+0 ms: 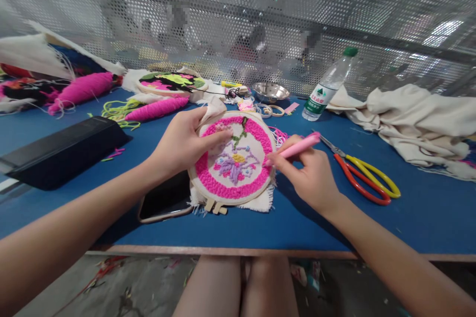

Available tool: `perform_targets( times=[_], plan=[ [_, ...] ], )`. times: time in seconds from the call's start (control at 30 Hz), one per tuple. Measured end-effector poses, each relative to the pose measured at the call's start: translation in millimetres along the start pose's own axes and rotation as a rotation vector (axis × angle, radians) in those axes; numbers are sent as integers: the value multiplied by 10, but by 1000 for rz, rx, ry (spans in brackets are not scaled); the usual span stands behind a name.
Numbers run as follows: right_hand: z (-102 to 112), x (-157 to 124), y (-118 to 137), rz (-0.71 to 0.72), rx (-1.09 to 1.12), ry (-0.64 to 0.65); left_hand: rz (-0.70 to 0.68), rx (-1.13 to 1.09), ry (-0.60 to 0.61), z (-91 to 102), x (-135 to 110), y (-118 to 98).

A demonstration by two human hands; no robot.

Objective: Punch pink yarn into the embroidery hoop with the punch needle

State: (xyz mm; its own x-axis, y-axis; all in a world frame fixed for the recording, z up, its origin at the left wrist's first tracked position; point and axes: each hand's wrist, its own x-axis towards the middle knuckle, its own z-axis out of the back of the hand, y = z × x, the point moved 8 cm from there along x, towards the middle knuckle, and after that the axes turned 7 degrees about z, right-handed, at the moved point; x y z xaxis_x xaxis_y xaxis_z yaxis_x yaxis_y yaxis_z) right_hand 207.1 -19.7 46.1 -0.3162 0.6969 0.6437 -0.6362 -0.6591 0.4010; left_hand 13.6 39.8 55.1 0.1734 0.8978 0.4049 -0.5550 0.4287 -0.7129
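A round embroidery hoop (235, 158) lies on the blue table (260, 230), its cloth stitched with a pink ring and a purple and yellow flower. My left hand (182, 142) grips the hoop's left edge, thumb pressed on the stitching. My right hand (310, 171) is closed around a pink punch needle (293, 149), whose tip touches the hoop's right rim. A phone (165, 199) lies dark partly under the hoop's left side.
Red and yellow scissors (362, 173) lie right of my right hand. A water bottle (327, 86), a metal bowl (270, 92), pink yarn skeins (156, 109), a black case (61, 151), another stitched hoop (169, 83) and cream cloth (412, 124) surround the work. A perforated metal screen stands behind.
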Motion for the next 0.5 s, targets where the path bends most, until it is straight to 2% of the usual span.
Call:
perform_targets(
  times=[0.07,0.13,0.2,0.33,0.5],
  plan=[
    [-122,-12,-23,-18,4,107,-12,-20,-2,8,-8,-20],
    [-176,-23,-3,7,-22,144,1,0,-2,7,-3,-6],
    [-136,-25,53,69,-53,87,26,41,-6,5,11,31],
    [72,-40,198,222,-121,-124,78,79,-1,-15,43,116],
    [190,-55,296,302,-154,-216,92,125,-1,-27,65,145]
  ],
)
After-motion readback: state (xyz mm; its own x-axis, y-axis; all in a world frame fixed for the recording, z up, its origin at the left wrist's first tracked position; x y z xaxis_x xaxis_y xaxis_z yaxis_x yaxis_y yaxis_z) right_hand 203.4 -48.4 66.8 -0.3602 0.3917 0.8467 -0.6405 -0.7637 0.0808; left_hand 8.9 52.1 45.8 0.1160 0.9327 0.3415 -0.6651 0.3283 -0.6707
